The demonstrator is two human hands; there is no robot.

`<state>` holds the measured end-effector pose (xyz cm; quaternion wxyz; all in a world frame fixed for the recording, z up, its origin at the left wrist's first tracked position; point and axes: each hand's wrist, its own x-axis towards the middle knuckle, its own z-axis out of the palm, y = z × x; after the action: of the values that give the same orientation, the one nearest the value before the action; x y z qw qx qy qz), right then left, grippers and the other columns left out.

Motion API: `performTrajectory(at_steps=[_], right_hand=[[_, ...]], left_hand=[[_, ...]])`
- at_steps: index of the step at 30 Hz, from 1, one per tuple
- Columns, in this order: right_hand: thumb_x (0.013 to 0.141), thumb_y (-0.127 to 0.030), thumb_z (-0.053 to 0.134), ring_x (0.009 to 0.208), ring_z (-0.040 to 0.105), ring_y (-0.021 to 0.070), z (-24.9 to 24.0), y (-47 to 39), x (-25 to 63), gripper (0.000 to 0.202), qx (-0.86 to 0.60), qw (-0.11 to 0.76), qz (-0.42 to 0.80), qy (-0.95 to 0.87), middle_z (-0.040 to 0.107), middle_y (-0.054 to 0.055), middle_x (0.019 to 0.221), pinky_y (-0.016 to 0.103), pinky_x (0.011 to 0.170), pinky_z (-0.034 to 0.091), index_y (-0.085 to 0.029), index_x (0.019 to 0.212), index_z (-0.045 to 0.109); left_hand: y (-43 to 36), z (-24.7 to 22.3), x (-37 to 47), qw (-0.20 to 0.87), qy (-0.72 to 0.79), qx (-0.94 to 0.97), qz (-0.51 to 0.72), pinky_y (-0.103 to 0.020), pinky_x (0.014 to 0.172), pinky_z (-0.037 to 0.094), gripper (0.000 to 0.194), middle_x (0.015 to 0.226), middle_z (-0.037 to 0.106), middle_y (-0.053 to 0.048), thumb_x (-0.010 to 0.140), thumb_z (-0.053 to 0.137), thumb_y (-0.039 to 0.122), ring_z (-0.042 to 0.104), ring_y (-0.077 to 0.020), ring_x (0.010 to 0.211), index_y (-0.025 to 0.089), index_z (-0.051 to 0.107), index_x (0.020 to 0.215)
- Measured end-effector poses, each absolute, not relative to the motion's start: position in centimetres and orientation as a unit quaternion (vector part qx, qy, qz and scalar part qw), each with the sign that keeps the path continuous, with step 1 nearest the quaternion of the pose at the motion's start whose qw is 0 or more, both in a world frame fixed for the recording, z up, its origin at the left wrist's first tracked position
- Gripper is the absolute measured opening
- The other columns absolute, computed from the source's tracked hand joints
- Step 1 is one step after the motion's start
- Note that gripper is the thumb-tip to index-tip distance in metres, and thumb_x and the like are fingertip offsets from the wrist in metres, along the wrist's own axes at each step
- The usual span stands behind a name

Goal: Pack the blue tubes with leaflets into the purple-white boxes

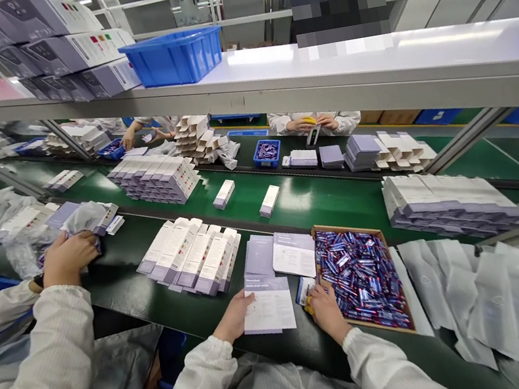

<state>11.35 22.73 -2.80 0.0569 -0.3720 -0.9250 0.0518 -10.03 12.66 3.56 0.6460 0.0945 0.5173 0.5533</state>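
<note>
My left hand (234,317) grips the left edge of a printed leaflet (269,306), held above the dark table edge. Fingers closed, my right hand (325,306) is at the left side of a cardboard tray (319,264) full of small blue-and-red batteries (360,277). Beside its fingertips is a small blue-and-white packet (305,290); something yellow shows at the fingers, too hidden to name. Behind the held leaflet lie purple booklets (258,256) and white printed sheets (294,254). To the left, several flat white-and-purple boxes (190,256) lie in a row.
Two small boxes (224,194) lie on the green belt (301,204). Translucent bags (495,294) and stacked cartons (450,205) are at the right. A co-worker's hand (68,256) is at the left. A shelf (320,81) with a blue bin (174,59) spans above.
</note>
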Motion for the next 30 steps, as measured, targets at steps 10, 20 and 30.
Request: performTrajectory(at_steps=[10, 20, 30], right_hand=[[0.069, 0.000, 0.041, 0.091, 0.049, 0.0183, 1.1, 21.3, 11.4, 0.029, -0.377, 0.238, 0.039, -0.894, 0.061, 0.006, 0.090, 0.044, 0.094, 0.023, -0.016, 0.083, 0.060], [0.076, -0.005, 0.046, 0.096, 0.049, 0.0171, 1.2, 18.4, 7.4, 0.025, -0.218, 0.350, 0.046, -0.910, 0.063, 0.002, 0.089, 0.046, 0.099, 0.020, -0.020, 0.060, 0.059], [0.080, -0.019, 0.043, 0.085, 0.052, 0.0204, 2.9, 24.9, 12.6, 0.019, -0.454, 0.152, 0.110, -0.871, 0.060, 0.009, 0.088, 0.034, 0.078, 0.038, -0.016, 0.089, 0.061]], left_hand=[[13.0, 3.6, -9.3, 0.649, 0.523, 0.121, 0.539, -0.037, 0.075, 0.044, 0.032, 0.076, 0.067, -0.011, 0.064, 0.067, 0.031, 0.063, -0.0249, 0.076, 0.011, 0.061, 0.087], [15.2, 5.0, -6.6, 0.651, 0.473, 0.161, 0.572, -0.032, 0.073, 0.043, 0.041, 0.078, 0.067, -0.008, 0.058, 0.071, 0.038, 0.061, -0.0207, 0.073, 0.012, 0.062, 0.088], [14.9, 5.0, -7.4, 0.642, 0.511, 0.093, 0.564, -0.035, 0.075, 0.044, 0.031, 0.075, 0.068, -0.008, 0.061, 0.070, 0.029, 0.062, -0.0240, 0.078, 0.012, 0.062, 0.085]])
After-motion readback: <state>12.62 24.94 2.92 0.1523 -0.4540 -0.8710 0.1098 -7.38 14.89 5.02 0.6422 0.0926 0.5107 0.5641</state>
